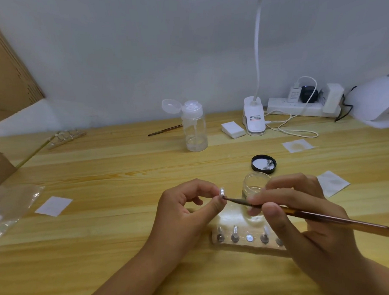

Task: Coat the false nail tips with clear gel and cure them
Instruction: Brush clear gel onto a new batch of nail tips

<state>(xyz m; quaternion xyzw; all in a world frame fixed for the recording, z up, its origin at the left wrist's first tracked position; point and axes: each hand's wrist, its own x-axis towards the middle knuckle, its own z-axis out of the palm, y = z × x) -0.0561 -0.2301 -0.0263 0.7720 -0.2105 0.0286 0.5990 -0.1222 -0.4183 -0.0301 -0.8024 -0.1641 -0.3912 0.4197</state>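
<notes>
1. One small clear false nail tip point(222, 192) is pinched between the thumb and forefinger of the left hand point(184, 207), above the pale wooden table point(124, 194).
2. The right hand point(301, 212) pinches a thin amber-handled brush point(337, 221); its dark bristles touch the tip.
3. I judge that the coating step is in hand; curing is not yet done.
4. The next move needs a light, even stroke, then a free place on the clear holder block point(240, 225), near the open glass gel jar point(254, 182).

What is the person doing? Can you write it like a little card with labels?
Left hand: pinches one nail tip
Right hand: holds the brush, bristles touching that tip
Gel jar: open, just beyond the hands
Lid: on the table, beyond the jar
Stand: near the person, more tips on pegs, middle peg bare
</notes>
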